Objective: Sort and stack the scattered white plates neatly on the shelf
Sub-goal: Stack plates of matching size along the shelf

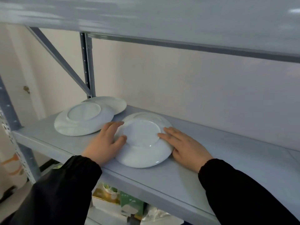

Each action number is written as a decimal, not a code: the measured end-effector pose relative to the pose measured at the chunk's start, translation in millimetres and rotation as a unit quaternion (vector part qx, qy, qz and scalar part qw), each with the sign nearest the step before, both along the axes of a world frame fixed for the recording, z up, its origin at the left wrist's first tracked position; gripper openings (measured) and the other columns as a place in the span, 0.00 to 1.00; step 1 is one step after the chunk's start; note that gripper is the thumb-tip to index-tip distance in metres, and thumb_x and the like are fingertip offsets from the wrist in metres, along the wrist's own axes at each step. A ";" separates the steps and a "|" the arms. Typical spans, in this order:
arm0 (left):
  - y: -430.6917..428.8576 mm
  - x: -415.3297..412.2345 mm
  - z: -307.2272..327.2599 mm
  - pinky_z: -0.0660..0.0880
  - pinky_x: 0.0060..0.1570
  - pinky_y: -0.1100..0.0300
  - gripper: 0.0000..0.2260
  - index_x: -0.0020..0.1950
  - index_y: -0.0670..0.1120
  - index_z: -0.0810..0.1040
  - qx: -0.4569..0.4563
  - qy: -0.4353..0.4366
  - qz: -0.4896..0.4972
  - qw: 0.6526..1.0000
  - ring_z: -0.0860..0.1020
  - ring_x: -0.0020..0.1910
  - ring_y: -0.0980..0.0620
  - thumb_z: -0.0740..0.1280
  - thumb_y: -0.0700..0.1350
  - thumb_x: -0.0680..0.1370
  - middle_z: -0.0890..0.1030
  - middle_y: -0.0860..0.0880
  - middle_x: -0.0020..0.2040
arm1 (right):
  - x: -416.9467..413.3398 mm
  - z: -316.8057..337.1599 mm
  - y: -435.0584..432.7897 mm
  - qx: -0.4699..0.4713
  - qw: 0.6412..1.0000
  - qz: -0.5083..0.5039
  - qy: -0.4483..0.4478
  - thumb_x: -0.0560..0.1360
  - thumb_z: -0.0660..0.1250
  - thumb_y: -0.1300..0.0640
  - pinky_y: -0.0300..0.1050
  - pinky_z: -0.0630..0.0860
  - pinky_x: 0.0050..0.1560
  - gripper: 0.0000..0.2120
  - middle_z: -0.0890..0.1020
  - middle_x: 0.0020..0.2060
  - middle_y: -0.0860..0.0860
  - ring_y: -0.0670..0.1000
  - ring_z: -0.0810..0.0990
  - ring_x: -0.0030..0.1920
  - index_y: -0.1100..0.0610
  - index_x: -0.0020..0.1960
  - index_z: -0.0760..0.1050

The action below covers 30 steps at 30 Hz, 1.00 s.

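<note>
From the head camera, a grey metal shelf (pixel 186 181) ran from lower right to upper left, its smooth board dull and faintly glossy, with a thin seam line along the front edge. A second board (pixel 146 15) hung overhead, blurred. A perforated grey post (pixel 86 62) rose at the back left with a diagonal brace (pixel 56 57) running down to it. Behind it all stood a plain cream wall (pixel 194 88).

Four white plates lay upside down on the shelf. The near plate (pixel 142 143) sat on top of another plate (pixel 146 115), whose rim showed just behind it. To the left, a third plate (pixel 82 120) overlapped a fourth (pixel 113 103), which lay near the post.

The left hand (pixel 103 143) lay open against the near plate's left rim, thumb on its underside and fingers spread along the edge. The right hand (pixel 185 145) was likewise open, fingers pressed flat on the plate's right side. Neither was closed round it; the plate sat between them. Both arms wore black sleeves (pixel 243 192).

Under the shelf, boxes (pixel 129 205) and some crumpled plastic (pixel 155 215) showed dimly on a lower level.
</note>
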<state>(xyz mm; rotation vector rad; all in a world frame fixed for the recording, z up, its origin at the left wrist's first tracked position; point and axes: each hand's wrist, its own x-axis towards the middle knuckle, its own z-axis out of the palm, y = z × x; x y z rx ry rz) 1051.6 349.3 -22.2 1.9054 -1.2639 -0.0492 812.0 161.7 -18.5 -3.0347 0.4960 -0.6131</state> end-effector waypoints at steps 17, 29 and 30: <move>1.4 -1.8 0.8 0.63 0.61 0.62 0.22 0.71 0.56 0.67 0.031 0.003 0.008 0.999 0.68 0.63 0.59 0.63 0.56 0.77 0.69 0.55 0.69 | -76.6 30.6 -6.7 0.100 0.948 -0.092 -0.286 0.71 0.71 0.64 0.43 0.72 0.64 0.18 0.83 0.56 0.43 0.44 0.80 0.58 0.50 0.58 0.82; -1.0 4.2 -3.9 0.65 0.66 0.54 0.22 0.69 0.57 0.70 0.048 -0.043 0.040 0.997 0.68 0.68 0.51 0.67 0.55 0.75 0.73 0.52 0.68 | -154.3 27.5 -58.0 0.321 0.787 -0.293 -0.439 0.78 0.62 0.48 0.50 0.77 0.48 0.09 0.83 0.42 0.49 0.52 0.81 0.43 0.52 0.47 0.78; -0.6 5.2 -4.1 0.65 0.67 0.51 0.23 0.69 0.57 0.70 0.050 -0.043 0.039 0.997 0.68 0.68 0.51 0.66 0.57 0.74 0.73 0.52 0.68 | -153.6 26.6 -59.8 0.341 0.780 -0.305 -0.428 0.78 0.62 0.51 0.50 0.78 0.49 0.07 0.83 0.43 0.48 0.52 0.81 0.45 0.50 0.47 0.79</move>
